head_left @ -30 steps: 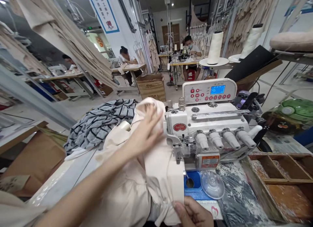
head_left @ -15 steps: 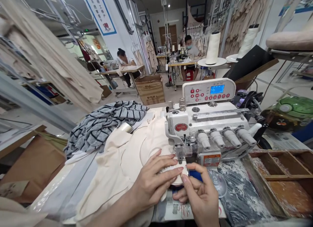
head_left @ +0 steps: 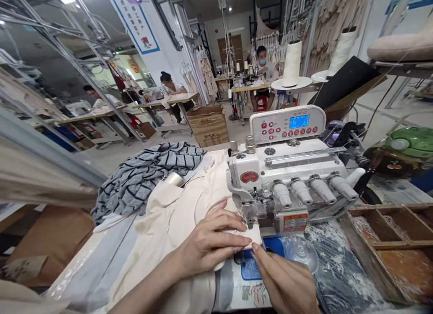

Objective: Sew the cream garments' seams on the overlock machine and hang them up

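Note:
Cream fabric (head_left: 189, 201) covers the table on the left and runs up to the presser foot of a white overlock sewing machine (head_left: 250, 160). My left hand (head_left: 211, 239) lies flat on this fabric just left of the foot, fingers stretched out and pressing it down. At the fabric's near right corner, my right hand (head_left: 286, 275) is closed, its thumb and index fingertip at the edge; the other fingers are folded and partly hidden. Both hands' fingertips almost meet in front of the foot. Below the corner shows a blue plate (head_left: 250, 268) on the machine.
Grey black-striped cloth (head_left: 149, 174) is heaped at the back left. A divided wooden tray (head_left: 375, 245) with thread scraps stands at the right. Thread cones (head_left: 291, 63) rise behind the machine. A cardboard box (head_left: 208, 124) stands beyond; several people sit at other machines.
My right hand has shifted down and right, turning its back upward, with fingertips still at the fabric's edge. My left hand stays nearly in place. The fabric edge now lies flatter, and the view has shifted slightly.

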`<state>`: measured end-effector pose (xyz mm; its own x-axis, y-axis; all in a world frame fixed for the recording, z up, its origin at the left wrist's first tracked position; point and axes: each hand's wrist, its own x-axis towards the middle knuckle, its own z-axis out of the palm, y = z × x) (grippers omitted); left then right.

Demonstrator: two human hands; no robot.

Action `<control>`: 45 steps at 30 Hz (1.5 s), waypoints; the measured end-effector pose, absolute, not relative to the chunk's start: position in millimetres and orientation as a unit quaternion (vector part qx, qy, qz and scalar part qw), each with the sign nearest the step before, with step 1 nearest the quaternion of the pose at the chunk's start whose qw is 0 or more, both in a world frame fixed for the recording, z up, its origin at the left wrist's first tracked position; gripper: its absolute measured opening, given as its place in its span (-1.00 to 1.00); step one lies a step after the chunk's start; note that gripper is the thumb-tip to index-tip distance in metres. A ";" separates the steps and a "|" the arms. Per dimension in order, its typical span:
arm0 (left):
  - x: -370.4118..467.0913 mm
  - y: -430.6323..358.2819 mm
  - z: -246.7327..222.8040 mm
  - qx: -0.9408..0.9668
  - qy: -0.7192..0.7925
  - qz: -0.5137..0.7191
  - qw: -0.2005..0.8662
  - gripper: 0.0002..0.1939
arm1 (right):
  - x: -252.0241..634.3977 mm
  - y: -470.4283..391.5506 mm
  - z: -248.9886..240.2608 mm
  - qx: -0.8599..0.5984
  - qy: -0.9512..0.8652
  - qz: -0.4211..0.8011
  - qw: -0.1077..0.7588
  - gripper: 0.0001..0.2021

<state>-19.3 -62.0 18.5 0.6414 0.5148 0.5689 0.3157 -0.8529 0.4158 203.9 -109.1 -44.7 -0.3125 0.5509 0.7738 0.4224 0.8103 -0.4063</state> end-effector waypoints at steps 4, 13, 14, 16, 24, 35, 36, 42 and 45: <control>-21.9 -52.6 21.6 0.888 0.243 0.338 0.194 -0.82 | 200.4 -105.0 -46.6 -0.305 -0.794 0.084 0.518 -0.49; -25.4 24.0 22.9 0.853 0.306 0.357 0.225 -0.62 | 192.6 -85.6 -51.8 -0.322 -0.786 -0.016 0.527 -0.43; -24.6 38.5 20.9 0.843 0.325 0.369 0.219 -0.59 | 192.2 -85.8 -52.9 -0.323 -0.784 -0.014 0.530 -0.44; -23.1 60.0 15.8 0.819 0.359 0.400 0.201 -0.57 | 193.2 -89.1 -54.7 -0.317 -0.790 -0.004 0.525 -0.41; -30.7 -38.2 -4.5 0.795 0.353 0.466 0.163 -0.89 | 196.3 -97.2 -44.6 -0.279 -0.823 -0.032 0.493 -0.41; -47.8 -126.7 -11.5 0.734 0.390 0.544 -0.119 -0.63 | 182.8 -97.1 -56.0 -0.262 -0.843 -0.026 0.469 -0.37; -50.5 -141.8 -21.8 0.725 0.401 0.546 -0.129 -0.55 | 182.4 -97.3 -54.5 -0.257 -0.842 -0.023 0.473 -0.36; -61.3 -186.3 -70.2 0.709 0.560 0.429 -0.020 -0.64 | 171.3 -98.8 -50.5 -0.288 -0.798 0.007 0.530 -0.50; -112.3 -187.7 -45.5 0.626 0.590 0.508 0.045 -0.81 | 175.5 -103.8 -55.2 -0.319 -0.774 0.021 0.547 -0.61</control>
